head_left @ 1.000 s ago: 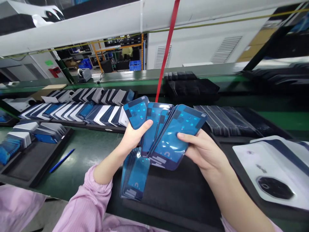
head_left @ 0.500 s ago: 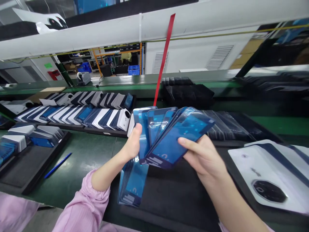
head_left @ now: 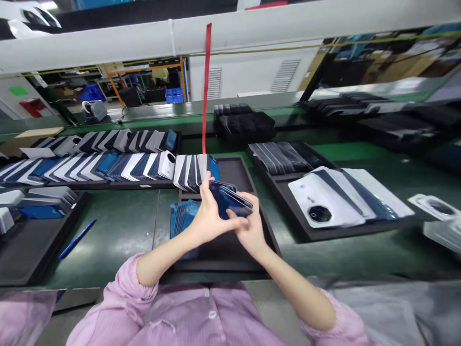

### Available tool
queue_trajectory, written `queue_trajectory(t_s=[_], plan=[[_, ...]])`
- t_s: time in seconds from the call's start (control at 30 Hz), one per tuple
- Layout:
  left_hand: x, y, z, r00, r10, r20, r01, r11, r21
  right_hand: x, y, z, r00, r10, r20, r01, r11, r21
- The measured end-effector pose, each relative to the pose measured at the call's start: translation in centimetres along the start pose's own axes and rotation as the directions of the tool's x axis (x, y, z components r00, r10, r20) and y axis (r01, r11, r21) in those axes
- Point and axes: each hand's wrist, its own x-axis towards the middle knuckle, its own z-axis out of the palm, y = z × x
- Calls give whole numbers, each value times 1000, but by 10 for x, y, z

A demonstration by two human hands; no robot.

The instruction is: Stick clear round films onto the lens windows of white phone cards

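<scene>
Left hand (head_left: 205, 218) and right hand (head_left: 250, 228) have drawn closer together since half a second ago, and the fanned stack of blue-filmed phone panels (head_left: 236, 199) has been tipped and gathered into a tighter bundle that shows mostly its edges. The view has also swung to bring in more of the right side. The right hand's grip pinches the stack at its right end, one fingertip against the near side. The left hand's thumb is stretched wide toward the right hand, its fingers upright along the stack's left end; whether that grip presses on the panels, I cannot tell.

The stack is raised above a black tray (head_left: 223, 265) on the green tabletop (head_left: 122, 221). At the tray's left side, partly behind the left forearm, lie more blue-filmed panels (head_left: 182, 216). Just behind the hands stands a close row of white and dark phone covers (head_left: 190, 170).

To the right, another black tray (head_left: 342, 234) bears overlapping white back covers (head_left: 309, 192), the front one with a round black camera area; dark film-wrapped sheets (head_left: 277, 157) lie behind them. Leftward, a blue pen (head_left: 77, 239) rests on the tabletop beside a tray of covers. A red strap (head_left: 205, 96) hangs beyond the hands.
</scene>
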Motion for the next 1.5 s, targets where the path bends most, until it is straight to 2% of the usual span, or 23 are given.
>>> queue_trajectory(t_s=[0.13,0.27,0.33,0.47,0.53,0.67,0.77,0.87,0.97,1.07,1.17,1.23,1.33,1.43,1.5], plan=[[-21,-10,24,988,153,19,-154,980,124,-42,28,10,999,34,-31,-36,998,-59],[-26,-26,25,973,232,-7,-231,971,62,-58,46,-1,988,106,116,-98,992,-78],[-26,-31,22,967,253,-13,-253,967,33,-58,46,-13,966,134,219,-117,989,-87],[-25,-38,19,943,323,80,-321,947,-28,-55,39,-28,883,194,427,-157,980,-120],[-26,-40,20,938,336,90,-333,942,-43,-53,35,-30,847,213,486,-171,977,-131],[-32,-33,17,936,347,59,-344,937,-65,-48,27,-28,808,220,546,-183,975,-123],[-31,-11,3,946,301,119,-289,951,-106,-36,12,-24,795,201,572,-176,979,-99],[-18,18,-18,970,143,197,-107,977,-183,-16,-12,-14,773,182,608,-196,980,-44],[3,43,-38,992,61,108,-28,957,-288,11,-36,0,710,191,678,-287,957,31],[21,56,-52,997,81,-20,-83,934,-349,38,-54,13,681,173,711,-300,952,56],[34,56,-58,994,106,-38,-113,938,-326,56,-59,22,693,137,708,-297,949,108],[42,50,-59,995,99,26,-85,943,-321,61,-56,24,711,137,690,-320,936,145],[54,39,-60,985,101,137,-36,910,-412,62,-50,22,733,198,651,-364,922,129],[61,31,-62,980,122,160,-25,864,-503,63,-48,19,725,255,640,-420,900,117],[62,30,-63,981,120,154,-22,851,-525,65,-48,17,704,259,661,-433,895,110]])
